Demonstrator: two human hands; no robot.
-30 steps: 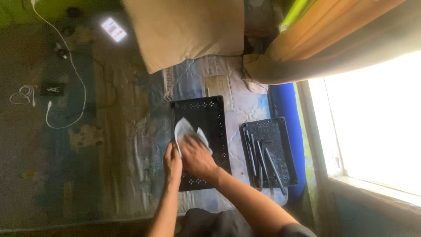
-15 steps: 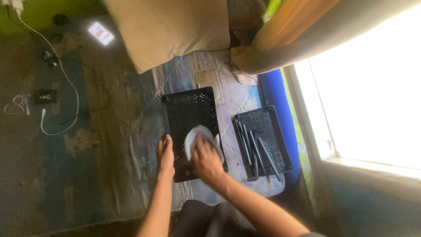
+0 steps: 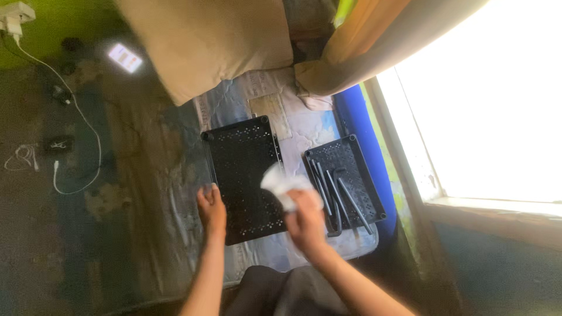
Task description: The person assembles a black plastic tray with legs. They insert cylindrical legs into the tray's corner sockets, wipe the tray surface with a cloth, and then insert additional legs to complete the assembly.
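The right hand (image 3: 305, 221) is up off the surface, its grip closed around a crumpled white cloth (image 3: 282, 186), which bunches out beyond the fingers toward the far side. The cloth hangs over the right edge of the flat black perforated plastic shelf panel (image 3: 243, 175), and whether it touches the panel cannot be told. The left hand (image 3: 212, 206) sits at the panel's left edge, near the corner closest to the person, fingers bent and pressing on the rim; its grip is closed on nothing, it only steadies the panel.

Just to the right of the right-hand grip lies a second black perforated shelf panel (image 3: 351, 169), apart from the first, with several dark grey plastic tubes (image 3: 336, 196) lying loose on top of it. Both panels rest on a pale patterned mattress (image 3: 304, 131).

Beyond the grips, further from the person, a large tan pillow (image 3: 211, 41) covers the head of the mattress. Beside it, an orange-and-grey curtain (image 3: 374, 41) hangs next to the bright window (image 3: 486, 105). Well out to the left of the left-hand grip, on the dark worn floor (image 3: 88, 246), a white charging cable (image 3: 76, 123) trails from a white plug (image 3: 16, 13), and a lit phone (image 3: 124, 58) lies near the pillow.
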